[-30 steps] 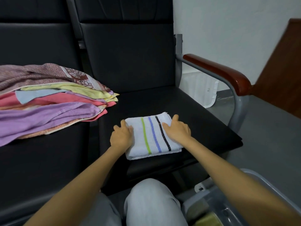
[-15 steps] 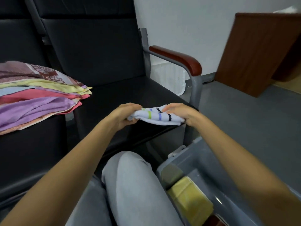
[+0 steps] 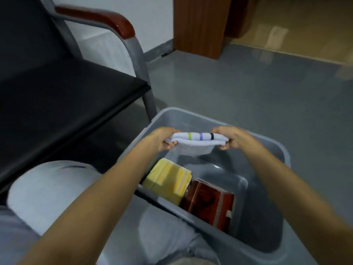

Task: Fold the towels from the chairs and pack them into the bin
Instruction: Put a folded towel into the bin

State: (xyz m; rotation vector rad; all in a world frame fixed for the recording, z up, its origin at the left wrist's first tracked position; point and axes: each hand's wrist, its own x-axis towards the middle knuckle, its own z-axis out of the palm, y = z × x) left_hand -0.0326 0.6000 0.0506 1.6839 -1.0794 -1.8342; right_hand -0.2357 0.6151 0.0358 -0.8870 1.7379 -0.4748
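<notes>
A folded white towel (image 3: 196, 143) with green, blue and black stripes hangs over the far half of the grey plastic bin (image 3: 282, 155). My left hand (image 3: 162, 139) grips its left end and my right hand (image 3: 228, 137) grips its right end. A lower layer of the towel sags between them. Inside the bin, a folded yellow towel (image 3: 168, 180) stands against the near-left wall, and a folded dark red towel (image 3: 209, 202) lies beside it. The bin's far right floor is bare.
The black chair seat (image 3: 63, 100) with its red-padded grey armrest (image 3: 107, 18) stands to the left of the bin. My knees (image 3: 49, 188) are against the bin's near wall. A wooden cabinet (image 3: 198, 25) stands at the back on the grey floor.
Both hands lifted the folded striped towel off the chair seat and carried it right, over the bin. The view swung right, and the pile of towels on the left chair left the frame.
</notes>
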